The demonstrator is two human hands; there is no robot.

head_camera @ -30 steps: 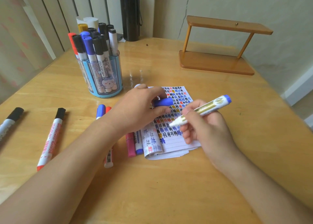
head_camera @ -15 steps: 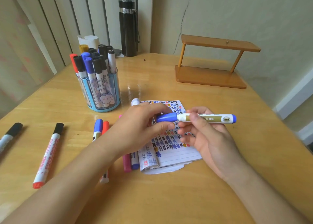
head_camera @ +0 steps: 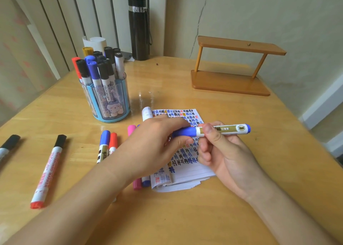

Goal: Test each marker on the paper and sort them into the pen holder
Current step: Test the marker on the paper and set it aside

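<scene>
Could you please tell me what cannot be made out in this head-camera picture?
Head view:
- Blue marker: cap end partly covered by the left hand.
- Pink marker: middle hidden under the left hand.
- Black marker: cut off by the left edge.
- Paper: marks partly covered by the right hand.

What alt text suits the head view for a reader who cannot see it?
Two hands hold a blue marker level above scribble-covered paper on a wooden table, the left hand pinching its cap end, the right hand its barrel. A pen holder full of markers stands behind left; loose markers lie left of the paper.
</scene>
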